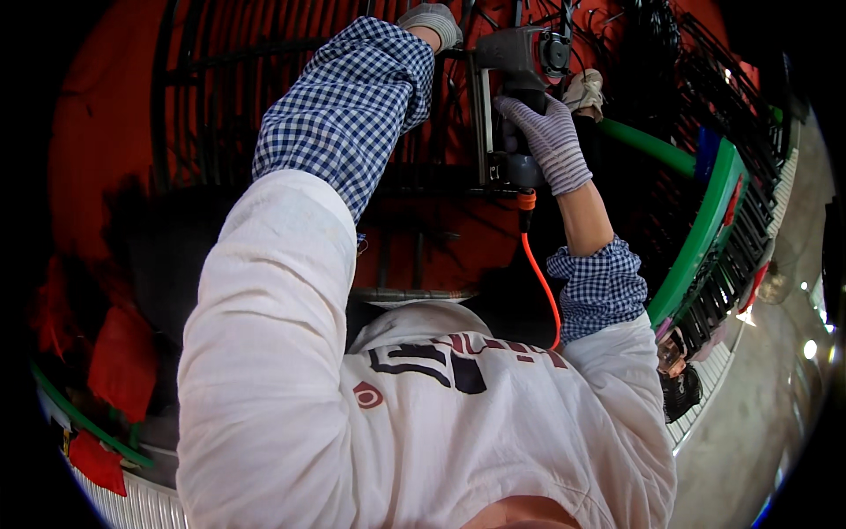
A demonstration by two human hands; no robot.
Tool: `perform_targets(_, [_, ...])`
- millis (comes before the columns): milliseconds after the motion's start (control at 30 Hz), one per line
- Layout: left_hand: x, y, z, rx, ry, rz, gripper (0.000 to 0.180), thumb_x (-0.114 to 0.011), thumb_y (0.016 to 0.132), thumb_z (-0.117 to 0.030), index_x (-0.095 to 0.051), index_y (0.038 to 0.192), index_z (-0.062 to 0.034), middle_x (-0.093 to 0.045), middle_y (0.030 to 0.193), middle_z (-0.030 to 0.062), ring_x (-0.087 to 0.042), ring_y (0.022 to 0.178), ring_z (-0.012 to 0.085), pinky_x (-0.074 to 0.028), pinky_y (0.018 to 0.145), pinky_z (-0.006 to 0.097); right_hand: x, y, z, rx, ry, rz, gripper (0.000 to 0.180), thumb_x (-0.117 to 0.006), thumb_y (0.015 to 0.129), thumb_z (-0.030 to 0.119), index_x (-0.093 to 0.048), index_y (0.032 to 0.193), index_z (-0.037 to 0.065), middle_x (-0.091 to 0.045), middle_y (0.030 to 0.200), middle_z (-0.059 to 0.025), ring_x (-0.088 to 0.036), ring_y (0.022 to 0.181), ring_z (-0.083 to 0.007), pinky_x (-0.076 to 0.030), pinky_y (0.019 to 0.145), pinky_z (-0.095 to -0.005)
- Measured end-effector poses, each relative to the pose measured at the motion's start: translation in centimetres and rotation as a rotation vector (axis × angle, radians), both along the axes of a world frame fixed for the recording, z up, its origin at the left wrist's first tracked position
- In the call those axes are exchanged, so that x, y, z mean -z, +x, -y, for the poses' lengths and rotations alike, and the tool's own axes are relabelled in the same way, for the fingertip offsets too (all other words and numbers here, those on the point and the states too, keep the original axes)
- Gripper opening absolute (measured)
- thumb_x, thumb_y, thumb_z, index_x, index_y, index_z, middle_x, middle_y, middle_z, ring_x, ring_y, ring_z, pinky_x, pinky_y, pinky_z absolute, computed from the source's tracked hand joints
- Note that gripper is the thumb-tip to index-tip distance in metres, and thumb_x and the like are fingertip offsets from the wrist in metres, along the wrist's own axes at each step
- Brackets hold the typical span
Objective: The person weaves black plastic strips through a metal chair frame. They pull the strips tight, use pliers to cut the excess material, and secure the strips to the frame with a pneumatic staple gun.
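Note:
My right hand (548,137), in a striped knit glove, is wrapped round the dark handle of an air-powered nail gun (509,51). Its grey head points up and away, and a narrow metal rail runs beside the handle. An orange air hose (539,273) joins the handle's lower end through an orange fitting. At the top edge, my left hand (434,25), gloved too, lies by a dark frame of slats (256,66), left of the nail gun's head. Its fingers are mostly hidden, so what they hold does not show.
Red surface (110,97) lies under and behind the slats. On the right curves a green rail (705,234), with dark slatted pieces (753,229) beyond it. A pale crumpled item (584,93) sits beside my right hand. Red cloth (123,361) hangs at the left.

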State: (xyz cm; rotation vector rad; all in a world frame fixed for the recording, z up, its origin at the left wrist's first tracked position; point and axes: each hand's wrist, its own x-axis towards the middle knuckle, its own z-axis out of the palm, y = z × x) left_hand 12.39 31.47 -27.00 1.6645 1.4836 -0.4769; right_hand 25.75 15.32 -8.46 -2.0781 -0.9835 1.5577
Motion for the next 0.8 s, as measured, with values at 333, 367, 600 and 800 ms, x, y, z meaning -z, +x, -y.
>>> perform_targets(333, [-0.4, 0.5, 0.8, 0.008, 0.142, 0.017, 0.039, -0.048, 0.103, -0.025, -0.071, 0.084, 0.0000, -0.070, 0.080, 0.0180, -0.068, 0.061, 0.0282, -0.053, 0.051, 0.041, 0.6, 0.7, -0.1, -0.020, -0.002, 0.002, 0.027, -0.079, 0.086, 0.026, -0.066, 0.091, 0.003, -0.063, 0.066, -0.0031, -0.059, 0.050, -0.0124, -0.051, 0.047, -0.0274])
perform_targets(367, [-0.1, 0.4, 0.7, -0.020, 0.120, 0.037, 0.039, -0.048, 0.103, -0.027, -0.072, 0.087, 0.0005, -0.071, 0.084, 0.0187, -0.069, 0.065, 0.0291, -0.053, 0.053, 0.042, 0.7, 0.7, -0.2, -0.045, -0.005, 0.021, 0.027, -0.078, 0.086, 0.027, -0.066, 0.090, 0.003, -0.062, 0.065, -0.0031, -0.059, 0.050, -0.0125, -0.051, 0.047, -0.0277])
perform_targets(600, [6.3, 1.0, -0.5, 0.122, 0.276, -0.046, 0.038, -0.059, 0.100, -0.033, -0.073, 0.096, 0.0017, -0.074, 0.092, 0.0159, -0.071, 0.078, 0.0287, -0.056, 0.067, 0.041, 0.6, 0.3, -1.3, -0.110, -0.056, 0.084, 0.031, -0.076, 0.088, 0.032, -0.064, 0.087, 0.004, -0.061, 0.062, -0.0028, -0.058, 0.048, -0.0133, -0.048, 0.046, -0.0284])
perform_targets(800, [-2.3, 0.0, 0.9, -0.182, 0.261, 0.209, 0.041, -0.050, 0.100, -0.045, -0.073, 0.116, -0.0157, -0.071, 0.111, 0.0127, -0.068, 0.101, 0.0333, -0.053, 0.085, 0.050, -5.3, 3.6, 1.2, 0.073, 0.072, -0.107, 0.023, -0.073, 0.089, 0.024, -0.064, 0.088, 0.002, -0.059, 0.064, -0.0033, -0.055, 0.048, -0.0134, -0.045, 0.047, -0.0279])
